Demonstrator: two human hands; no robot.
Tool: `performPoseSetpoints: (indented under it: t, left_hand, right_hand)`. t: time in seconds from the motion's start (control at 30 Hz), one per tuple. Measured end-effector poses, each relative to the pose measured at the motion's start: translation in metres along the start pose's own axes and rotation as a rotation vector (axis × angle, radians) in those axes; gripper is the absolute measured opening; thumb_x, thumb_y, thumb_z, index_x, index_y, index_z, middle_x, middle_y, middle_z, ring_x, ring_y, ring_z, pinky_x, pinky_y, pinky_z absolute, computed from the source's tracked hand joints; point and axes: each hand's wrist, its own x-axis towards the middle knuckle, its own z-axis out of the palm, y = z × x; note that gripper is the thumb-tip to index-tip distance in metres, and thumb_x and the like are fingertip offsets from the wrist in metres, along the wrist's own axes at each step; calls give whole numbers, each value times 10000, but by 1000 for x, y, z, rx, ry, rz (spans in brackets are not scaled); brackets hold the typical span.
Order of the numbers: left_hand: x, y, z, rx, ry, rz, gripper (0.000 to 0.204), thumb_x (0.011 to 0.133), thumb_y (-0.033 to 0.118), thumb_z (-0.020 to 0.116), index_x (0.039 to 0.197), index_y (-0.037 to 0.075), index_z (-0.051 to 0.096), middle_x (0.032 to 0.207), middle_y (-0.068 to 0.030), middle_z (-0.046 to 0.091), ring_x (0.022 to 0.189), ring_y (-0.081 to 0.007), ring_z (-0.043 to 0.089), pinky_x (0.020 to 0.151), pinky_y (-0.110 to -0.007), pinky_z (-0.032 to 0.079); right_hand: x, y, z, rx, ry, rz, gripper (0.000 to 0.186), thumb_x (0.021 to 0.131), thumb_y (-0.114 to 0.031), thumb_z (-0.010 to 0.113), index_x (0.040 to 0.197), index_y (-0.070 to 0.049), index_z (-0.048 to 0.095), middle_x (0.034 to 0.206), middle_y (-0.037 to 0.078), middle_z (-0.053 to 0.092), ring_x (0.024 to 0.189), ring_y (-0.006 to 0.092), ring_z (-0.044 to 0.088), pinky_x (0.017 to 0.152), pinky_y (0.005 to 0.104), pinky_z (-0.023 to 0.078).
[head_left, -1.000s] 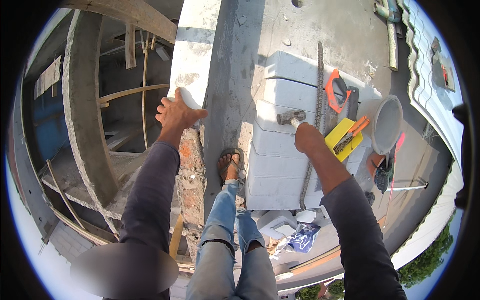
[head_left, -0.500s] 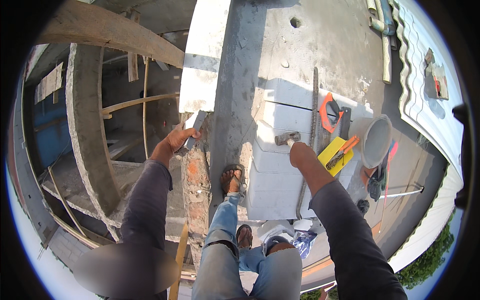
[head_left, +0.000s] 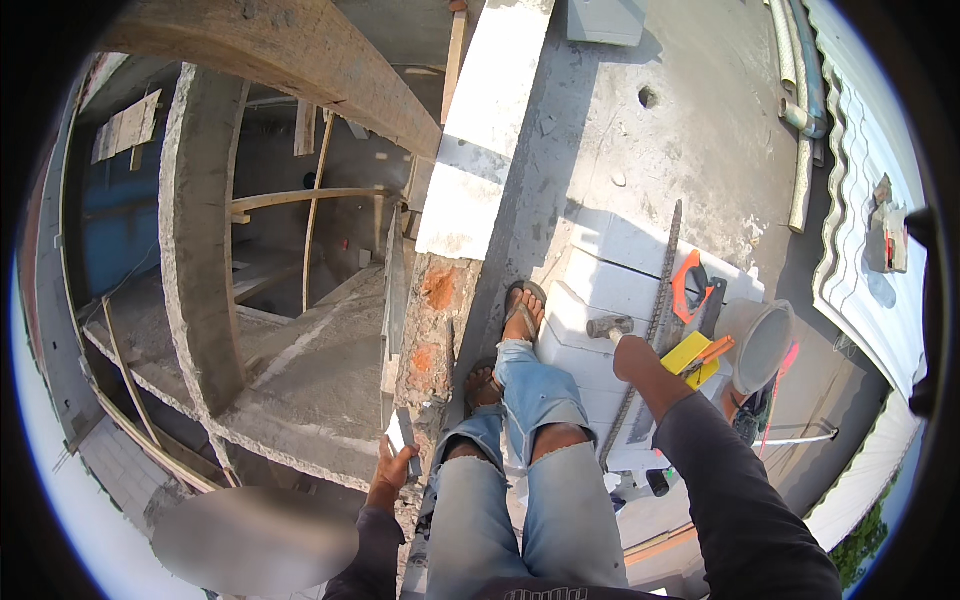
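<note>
At the lower centre, my left hand [head_left: 392, 462] grips a small grey-white block piece [head_left: 399, 430] beside a rough, broken brick wall top [head_left: 432, 335]. My right hand [head_left: 636, 365], on the right, is closed round the handle of a hammer [head_left: 610, 327] over stacked white blocks [head_left: 600, 280]. Near it lie a rusty rebar length [head_left: 667, 270], an orange-handled saw [head_left: 690, 288] and a yellow tray [head_left: 687, 355] with orange-handled tools. Beyond the brickwork the wall continues as white blocks [head_left: 475, 130]. My sandalled feet stand alongside the wall.
Left of the wall is a drop into a structure with concrete beams [head_left: 200, 240] and timber props [head_left: 315, 210]. At right are a grey bucket [head_left: 760, 340], pipes [head_left: 797, 150] and white corrugated sheeting [head_left: 855, 180]. A small hole [head_left: 647, 97] pierces the concrete slab.
My left hand has left the white wall top, taken a small piece and moved down toward me with it. My feet have shifted; the view has swung, moving the scene rightward.
</note>
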Motion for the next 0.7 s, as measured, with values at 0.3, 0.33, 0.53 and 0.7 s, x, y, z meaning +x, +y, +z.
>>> performPoseSetpoints:
  t: [0.3, 0.33, 0.53, 0.7]
  left_hand:
    - [22, -108, 21, -187, 165, -69, 946, 789, 417, 795, 1505, -30, 368, 1191, -207, 653, 1033, -322, 665, 905, -400, 543]
    - [29, -113, 32, -124, 236, 23, 1029, 770, 447, 808, 1555, -15, 330, 1222, -231, 645, 1061, -352, 660, 936, -420, 536]
    - [30, -98, 79, 290, 392, -158, 1289, 682, 688, 843, 1672, 136, 229, 1455, -406, 447, 1366, -531, 490, 1162, -538, 401]
    - [3, -90, 82, 343, 401, -162, 1315, 654, 730, 847, 1687, 216, 216, 1445, -340, 436, 1375, -514, 434, 1132, -596, 353]
  right_hand:
    - [52, 3, -15, -428, -357, -227, 470, 779, -105, 723, 1214, 72, 696, 1082, 219, 771, 960, 335, 776, 834, 425, 621]
    - [61, 10, -9, -382, -437, -200, 471, 785, -137, 728, 1219, 44, 700, 1082, 227, 768, 975, 355, 773, 826, 429, 619]
    - [122, 21, 16, -369, -346, -272, 350, 863, -200, 689, 1161, -15, 690, 868, 139, 747, 740, 312, 747, 645, 407, 610]
    - [147, -41, -3, -275, -118, -286, 330, 870, -201, 684, 1146, -20, 685, 849, 127, 734, 718, 298, 734, 628, 399, 603]
